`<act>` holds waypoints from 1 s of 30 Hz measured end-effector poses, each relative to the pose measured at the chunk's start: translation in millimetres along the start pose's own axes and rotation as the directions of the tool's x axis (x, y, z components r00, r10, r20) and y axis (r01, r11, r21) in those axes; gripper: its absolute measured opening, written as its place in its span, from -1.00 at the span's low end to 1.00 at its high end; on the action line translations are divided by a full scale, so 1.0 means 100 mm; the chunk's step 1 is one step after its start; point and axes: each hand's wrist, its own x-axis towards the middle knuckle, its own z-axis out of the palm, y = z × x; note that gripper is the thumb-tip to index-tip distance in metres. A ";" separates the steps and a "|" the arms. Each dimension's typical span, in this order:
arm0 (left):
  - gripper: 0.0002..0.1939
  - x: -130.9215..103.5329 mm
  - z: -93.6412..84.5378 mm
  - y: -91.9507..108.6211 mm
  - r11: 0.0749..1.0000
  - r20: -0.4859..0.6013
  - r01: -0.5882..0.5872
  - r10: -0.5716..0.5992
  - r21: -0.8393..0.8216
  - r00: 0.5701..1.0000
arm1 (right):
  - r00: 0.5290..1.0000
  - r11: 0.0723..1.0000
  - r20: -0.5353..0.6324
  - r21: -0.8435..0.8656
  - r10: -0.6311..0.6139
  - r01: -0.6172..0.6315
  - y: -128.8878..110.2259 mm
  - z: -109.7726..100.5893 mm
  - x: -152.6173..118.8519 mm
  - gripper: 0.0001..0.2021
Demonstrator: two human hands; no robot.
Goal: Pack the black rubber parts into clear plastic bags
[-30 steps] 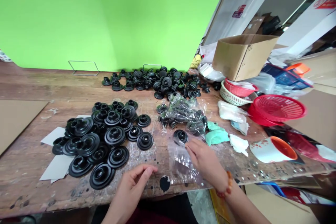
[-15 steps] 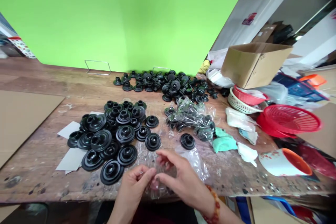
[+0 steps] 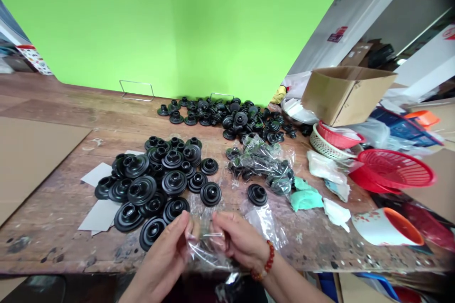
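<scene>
Between my two hands a clear plastic bag [image 3: 209, 252] is stretched near the table's front edge. My left hand [image 3: 170, 241] pinches its left side, and my right hand [image 3: 241, 241] pinches the right side. Just beyond the fingers lies a black stepped disc with a raised hub [image 3: 211, 193]. A pile of the same black discs [image 3: 174, 182] sits ahead and to the left. One more black disc [image 3: 257, 194] rests beyond my right hand, with flat clear plastic bags [image 3: 265, 225] beside it.
Bagged black parts [image 3: 261, 163] lie mid-table, with a larger heap of black parts [image 3: 220, 116] behind them against a green panel [image 3: 170, 28]. To the right are a teal cloth [image 3: 305, 199], a red basket [image 3: 394, 168], a cardboard box [image 3: 341, 97] and a white-and-orange cylinder [image 3: 384, 226].
Both hands have drawn nearer the body and now hold the bag from both sides. My right hand, spread before, has closed on it. The view has shifted slightly.
</scene>
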 end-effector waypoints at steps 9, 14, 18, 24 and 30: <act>-0.73 0.07 -0.19 0.06 0.756 -0.020 -0.153 0.214 0.637 0.977 | 0.827 0.187 0.157 -0.935 -0.539 0.300 -0.41 -0.29 0.34 -0.72; -0.84 0.04 -0.21 0.07 0.534 0.084 -0.245 0.308 0.809 0.948 | 0.831 0.004 0.263 -0.953 -0.490 0.303 -0.44 -0.29 0.40 -0.67; -0.85 -0.01 -0.07 0.13 0.289 0.266 -0.380 0.366 0.879 0.892 | 0.804 0.467 -0.112 -0.857 -0.585 0.220 -0.56 -0.06 0.28 -0.77; -0.88 0.03 0.04 0.07 0.204 0.305 -0.490 0.569 0.847 0.764 | 0.915 0.691 -0.170 -0.709 -0.366 0.144 -0.61 0.13 0.11 -0.81; -0.91 0.11 0.02 -0.04 0.517 0.088 -0.387 0.511 0.763 0.855 | 0.951 0.516 -0.091 -0.853 -0.295 0.079 -0.56 0.02 0.04 -0.77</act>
